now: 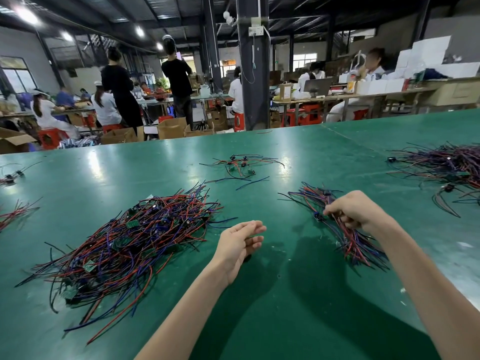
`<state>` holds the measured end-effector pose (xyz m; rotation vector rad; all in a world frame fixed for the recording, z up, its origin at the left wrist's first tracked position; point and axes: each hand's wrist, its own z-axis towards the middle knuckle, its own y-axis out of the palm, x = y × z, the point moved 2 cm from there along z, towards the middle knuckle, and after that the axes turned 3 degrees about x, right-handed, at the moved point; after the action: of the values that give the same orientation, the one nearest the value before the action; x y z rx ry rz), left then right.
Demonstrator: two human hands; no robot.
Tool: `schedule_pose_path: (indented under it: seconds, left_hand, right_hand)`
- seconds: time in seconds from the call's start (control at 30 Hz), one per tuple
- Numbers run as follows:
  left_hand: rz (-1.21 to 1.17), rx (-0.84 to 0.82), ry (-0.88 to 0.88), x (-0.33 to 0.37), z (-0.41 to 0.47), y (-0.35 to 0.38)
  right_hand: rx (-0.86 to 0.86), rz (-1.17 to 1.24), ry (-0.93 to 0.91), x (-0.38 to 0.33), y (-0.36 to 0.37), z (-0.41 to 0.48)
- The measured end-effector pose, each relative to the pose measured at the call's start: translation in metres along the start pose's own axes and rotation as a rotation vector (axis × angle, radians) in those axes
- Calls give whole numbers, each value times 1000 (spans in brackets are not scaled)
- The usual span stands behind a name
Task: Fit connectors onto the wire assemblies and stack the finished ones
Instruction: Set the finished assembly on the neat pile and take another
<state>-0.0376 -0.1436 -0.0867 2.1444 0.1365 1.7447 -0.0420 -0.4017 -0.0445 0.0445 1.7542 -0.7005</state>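
Left hand (240, 240) slack, empty, right hand (355, 209) apparently pinching wire stack (348, 240) beneath its fingers (335, 209)

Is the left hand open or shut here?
Open: the left hand has relaxed, nearly straight fingers and holds nothing above the green table.

Bare left hand (240, 241), bare right hand (357, 209), slender bare forearms (426, 276), uncovered as far as the bottom edge

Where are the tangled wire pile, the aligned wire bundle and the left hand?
tangled wire pile (124, 242): head view, middle of the heap.
aligned wire bundle (357, 246): head view, near end of the wires.
left hand (237, 245): head view, middle of the palm.
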Motion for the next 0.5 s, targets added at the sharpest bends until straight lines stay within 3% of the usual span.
schedule_pose_path:
  seconds: [0.13,0.33,0.5]
  left_hand:
    - [17,2,8,0,-1,1]
    - [72,-5,42,-2,-4,3]
    - [202,-10,96,-5,-5,4]
  right_hand:
    - [77,-382,-21,4,-8,-1]
    - [218,-666,-55,2,2,-13]
    - [388,-860,-353,0,22,-18]
